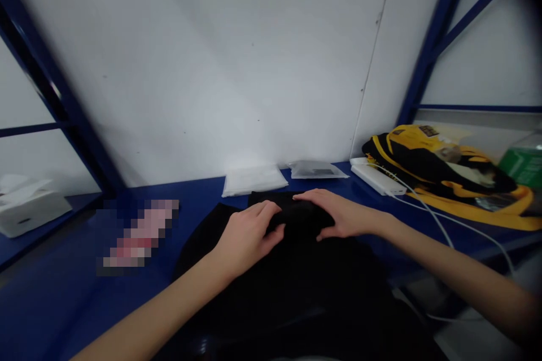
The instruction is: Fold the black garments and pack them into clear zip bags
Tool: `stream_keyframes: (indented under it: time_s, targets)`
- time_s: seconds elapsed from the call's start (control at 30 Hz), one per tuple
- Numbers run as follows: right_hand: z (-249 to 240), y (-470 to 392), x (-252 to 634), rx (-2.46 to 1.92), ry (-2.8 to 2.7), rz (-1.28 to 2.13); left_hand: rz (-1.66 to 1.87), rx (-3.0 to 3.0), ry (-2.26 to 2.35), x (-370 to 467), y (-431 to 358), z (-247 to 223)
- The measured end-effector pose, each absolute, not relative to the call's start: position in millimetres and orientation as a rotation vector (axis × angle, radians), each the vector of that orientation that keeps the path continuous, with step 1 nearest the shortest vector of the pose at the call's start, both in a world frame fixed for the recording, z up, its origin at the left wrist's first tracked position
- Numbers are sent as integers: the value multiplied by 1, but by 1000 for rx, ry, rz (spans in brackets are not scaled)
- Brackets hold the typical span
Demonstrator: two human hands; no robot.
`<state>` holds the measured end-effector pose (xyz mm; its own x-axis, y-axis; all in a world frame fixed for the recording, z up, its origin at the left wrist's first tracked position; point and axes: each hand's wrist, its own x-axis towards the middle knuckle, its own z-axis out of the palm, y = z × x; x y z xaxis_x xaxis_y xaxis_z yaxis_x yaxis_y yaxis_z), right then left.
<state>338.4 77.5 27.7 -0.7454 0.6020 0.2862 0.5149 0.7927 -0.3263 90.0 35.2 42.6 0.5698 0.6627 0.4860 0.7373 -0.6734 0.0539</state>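
Observation:
A black cloth item (292, 248), probably a garment, lies over the blue table in front of me and spreads down toward my body. Its exact kind does not show in the dark fabric. My left hand (248, 237) is closed on a folded part of it, thumb below and fingers on top. On the other side of the same fold, my right hand (328, 213) grips the fabric with thumb and fingers apart around it. The cloth bunches up between both hands. Some fingertips are hidden in the black folds.
Behind the cloth lie a white folded packet (254, 179) and a clear plastic bag (317, 170). A white power bank (378, 178) with cables and a black-and-yellow bag (444, 161) are at right. A blurred-out pink object (141, 234) and a tissue pack (31, 208) are left.

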Motion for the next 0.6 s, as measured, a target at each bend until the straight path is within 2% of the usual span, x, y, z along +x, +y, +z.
stream_keyframes:
  time_s: [0.23,0.4,0.6]
  targets:
    - [21,90,311,-903,-2490,114,-800,-2687,-1244,85,36,41]
    - [27,93,299,-776,-2560,139,-711,-2988,-1146,80,36,56]
    - [40,101,295,-771,-2354,293,-1073,-2703,-1490,60,88,59]
